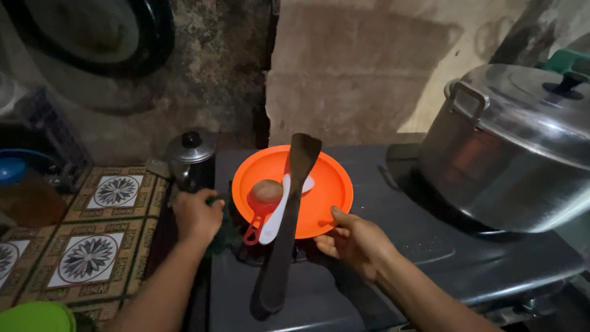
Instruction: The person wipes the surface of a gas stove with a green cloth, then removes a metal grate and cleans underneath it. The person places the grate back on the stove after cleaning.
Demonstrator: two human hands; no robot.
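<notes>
The orange plastic plate [326,184] sits over the stove burner, tilted slightly toward the camera, with the right hand [355,241] gripping its near rim, thumb on top. On it lie a small red scoop [259,212] holding a round brownish lump [267,190], a white spoon [278,212], and a long dark spatula [289,209] whose handle juts well past the plate's near edge. The left hand [196,215] is clenched around something dark green, perhaps a cloth [222,230], just beside the plate; exactly what it grips is hard to tell. A small lidded metal kettle [192,160] stands behind that hand, a large lidded aluminium pot [516,147] to the right. Held by one edge, the plate could tip, and the overhanging spatula would likely slide off first, dragging the spoon with it.
</notes>
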